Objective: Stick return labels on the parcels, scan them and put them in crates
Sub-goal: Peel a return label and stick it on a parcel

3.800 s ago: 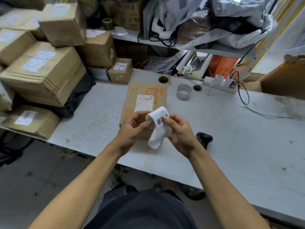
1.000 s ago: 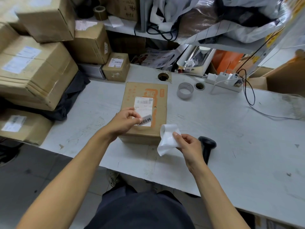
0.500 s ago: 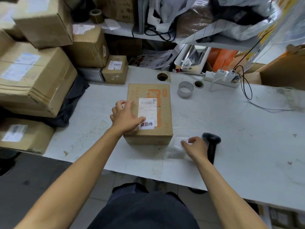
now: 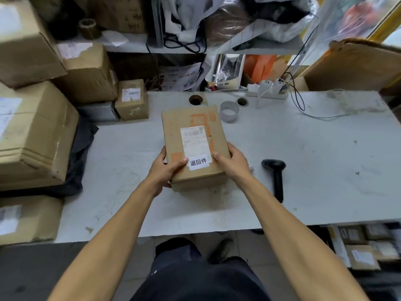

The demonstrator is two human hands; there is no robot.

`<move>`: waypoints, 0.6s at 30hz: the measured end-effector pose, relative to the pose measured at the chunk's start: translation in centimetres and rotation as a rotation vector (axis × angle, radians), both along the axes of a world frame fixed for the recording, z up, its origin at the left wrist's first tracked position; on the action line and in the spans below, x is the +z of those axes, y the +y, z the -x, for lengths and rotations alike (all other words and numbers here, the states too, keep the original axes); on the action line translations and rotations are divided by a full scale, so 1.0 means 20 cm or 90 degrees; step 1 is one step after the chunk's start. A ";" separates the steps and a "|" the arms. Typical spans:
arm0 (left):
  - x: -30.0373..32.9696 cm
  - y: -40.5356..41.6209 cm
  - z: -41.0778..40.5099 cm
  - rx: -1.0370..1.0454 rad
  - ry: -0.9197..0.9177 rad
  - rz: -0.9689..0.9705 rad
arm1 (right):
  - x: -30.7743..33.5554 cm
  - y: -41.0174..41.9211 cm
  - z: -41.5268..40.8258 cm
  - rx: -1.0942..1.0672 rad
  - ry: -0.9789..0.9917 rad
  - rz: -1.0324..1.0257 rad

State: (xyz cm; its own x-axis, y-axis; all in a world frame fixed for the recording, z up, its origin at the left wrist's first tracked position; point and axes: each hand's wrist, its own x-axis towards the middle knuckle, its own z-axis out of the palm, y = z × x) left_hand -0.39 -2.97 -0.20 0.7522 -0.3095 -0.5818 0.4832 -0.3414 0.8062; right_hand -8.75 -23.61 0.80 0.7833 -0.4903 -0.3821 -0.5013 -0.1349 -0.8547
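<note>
A brown cardboard parcel [image 4: 191, 118] with an orange print lies on the white table [image 4: 303, 153] in front of me. A white shipping label [image 4: 194, 140] sits on its top, and a white return label [image 4: 199, 162] with black characters is stuck at the near end. My left hand [image 4: 165, 170] grips the parcel's near left corner, thumb on top. My right hand [image 4: 232, 161] grips the near right side, thumb on top beside the return label. A black handheld scanner [image 4: 275, 177] lies on the table just right of my right hand.
Stacked cardboard boxes [image 4: 32, 135] crowd the table's left side, with a small box [image 4: 132, 101] behind. A tape roll [image 4: 229, 110], a power strip [image 4: 269, 92] with cables and cluttered shelves stand at the back. A crate of parcels [image 4: 360, 246] sits on the floor, lower right.
The return label went from the strip onto the parcel. My right hand put the backing strip down and moved to the parcel's right side; my left hand slid to its near left corner.
</note>
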 end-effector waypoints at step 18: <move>0.52 -1.08 0.27 -0.323 -0.165 0.153 | 0.57 -0.80 0.81 -0.277 -0.203 0.109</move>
State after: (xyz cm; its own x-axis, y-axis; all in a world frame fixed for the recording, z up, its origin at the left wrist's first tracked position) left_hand -5.83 -24.64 10.21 0.5851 -0.7648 -0.2696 0.0862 -0.2719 0.9584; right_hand -24.96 -39.54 12.29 0.5581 -0.8285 -0.0456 -0.2622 -0.1239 -0.9570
